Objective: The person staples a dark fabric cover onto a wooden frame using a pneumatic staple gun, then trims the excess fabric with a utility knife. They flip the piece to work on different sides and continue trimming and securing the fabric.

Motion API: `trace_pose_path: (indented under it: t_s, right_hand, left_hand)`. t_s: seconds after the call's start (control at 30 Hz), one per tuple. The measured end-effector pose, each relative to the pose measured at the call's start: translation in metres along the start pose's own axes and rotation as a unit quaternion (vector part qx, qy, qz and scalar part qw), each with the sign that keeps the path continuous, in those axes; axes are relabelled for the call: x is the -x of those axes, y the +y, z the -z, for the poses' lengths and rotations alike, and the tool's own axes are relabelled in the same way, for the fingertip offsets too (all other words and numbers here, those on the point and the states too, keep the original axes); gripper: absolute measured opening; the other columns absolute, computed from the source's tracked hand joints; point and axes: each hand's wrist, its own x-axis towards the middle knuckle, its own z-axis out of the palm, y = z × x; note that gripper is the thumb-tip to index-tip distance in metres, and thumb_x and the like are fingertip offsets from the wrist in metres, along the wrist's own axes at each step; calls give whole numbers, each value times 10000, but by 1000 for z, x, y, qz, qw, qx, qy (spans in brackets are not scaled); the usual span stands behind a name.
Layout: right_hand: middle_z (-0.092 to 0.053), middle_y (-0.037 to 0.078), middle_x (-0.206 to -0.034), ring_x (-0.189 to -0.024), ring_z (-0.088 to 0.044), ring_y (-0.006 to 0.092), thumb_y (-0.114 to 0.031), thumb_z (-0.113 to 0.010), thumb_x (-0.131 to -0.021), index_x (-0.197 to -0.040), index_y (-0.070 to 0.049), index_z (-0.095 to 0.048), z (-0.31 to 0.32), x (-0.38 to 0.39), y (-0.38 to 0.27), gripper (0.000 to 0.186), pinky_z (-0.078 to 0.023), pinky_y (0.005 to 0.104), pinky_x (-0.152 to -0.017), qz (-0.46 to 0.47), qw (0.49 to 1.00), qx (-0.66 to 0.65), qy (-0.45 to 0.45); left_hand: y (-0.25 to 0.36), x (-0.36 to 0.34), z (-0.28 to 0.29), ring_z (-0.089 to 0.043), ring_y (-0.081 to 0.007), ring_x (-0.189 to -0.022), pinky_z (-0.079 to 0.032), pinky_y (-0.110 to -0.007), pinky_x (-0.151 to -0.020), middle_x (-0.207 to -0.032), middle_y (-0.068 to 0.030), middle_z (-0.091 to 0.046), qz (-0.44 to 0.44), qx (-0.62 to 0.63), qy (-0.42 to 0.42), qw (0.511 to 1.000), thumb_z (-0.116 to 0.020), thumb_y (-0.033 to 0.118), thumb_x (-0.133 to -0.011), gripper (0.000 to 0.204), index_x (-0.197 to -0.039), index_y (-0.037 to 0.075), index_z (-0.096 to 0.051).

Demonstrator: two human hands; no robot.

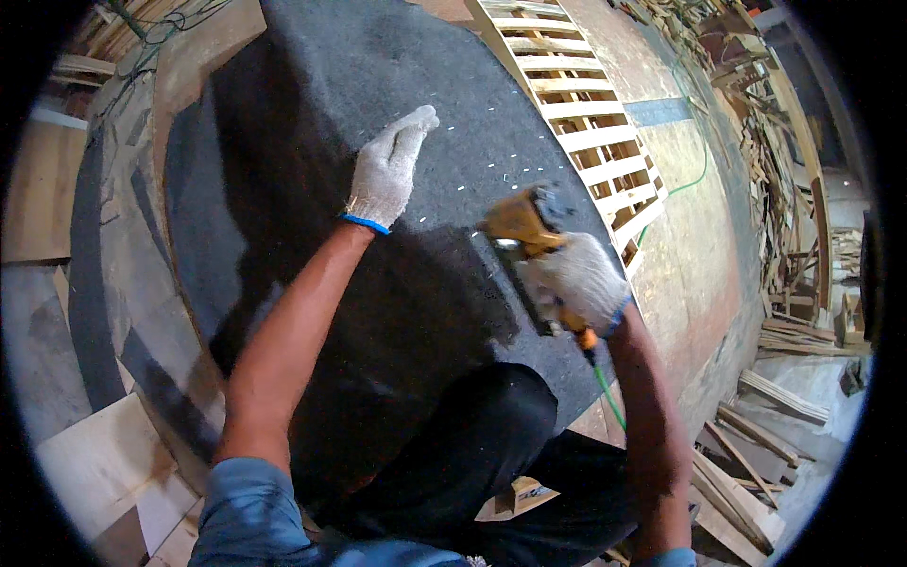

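Felt (312,142) lies flat under the open left hand (387,170); right hand (574,282), at four o'clock, grips the staple gun (521,227) — best kept square, cloth taut.

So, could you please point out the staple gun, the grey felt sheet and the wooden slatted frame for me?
staple gun (518,225), head view, on its yellow body ahead of the glove.
grey felt sheet (312,94), head view, on a bare stretch above the left hand.
wooden slatted frame (581,109), head view, on a middle slat.
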Motion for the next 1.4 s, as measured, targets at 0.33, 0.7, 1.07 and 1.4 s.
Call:
trace_pose_path:
  t_s: [0.33, 0.7, 1.07, 1.4]
  right_hand:
    - [-624, 51, -655, -578, -592, 122, -192, -685, -777, -815, 4, -649, 146, 106, 248, 204, -502, 311, -558, -112, 972, 178, 104]
    - [-746, 164, -929, -852, -717, 336, -381, -687, -822, -1010, -44, -731, -18, 206, 664, 388, -550, 408, -765, -347, 916, -61, 194]
    - [-743, 148, -933, -852, -702, 328, -339, -591, -896, -1018, -34, -722, -186, 254, 730, 353, -537, 405, -765, -380, 838, -242, 308]
    - [-740, 133, -937, -852, -689, 320, -301, -505, -963, -1025, -25, -714, -259, 258, 741, 351, -525, 402, -765, -299, 823, -301, 377]
  left_hand:
    - [2, 8, -12, -653, -318, -1117, -497, -403, -994, -1187, -144, -707, -232, -374, -23, 897, -583, 160, -1012, 242, -1176, 30, -703]
    - [11, 6, -12, -618, -284, -1188, -454, -384, -1048, -1262, -143, -674, -170, -436, -105, 877, -565, 151, -1021, 277, -1220, -5, -676]
    - [255, 246, -223, -637, -313, -1161, -502, -447, -1025, -1270, -230, -636, -108, -17, -264, 958, -444, 177, -1067, 419, -1365, -102, -539]
    - [331, 324, -265, -625, -313, -1172, -490, -452, -1030, -1276, -225, -628, -6, 144, -510, 848, -444, 261, -1062, 455, -1355, -75, -534]
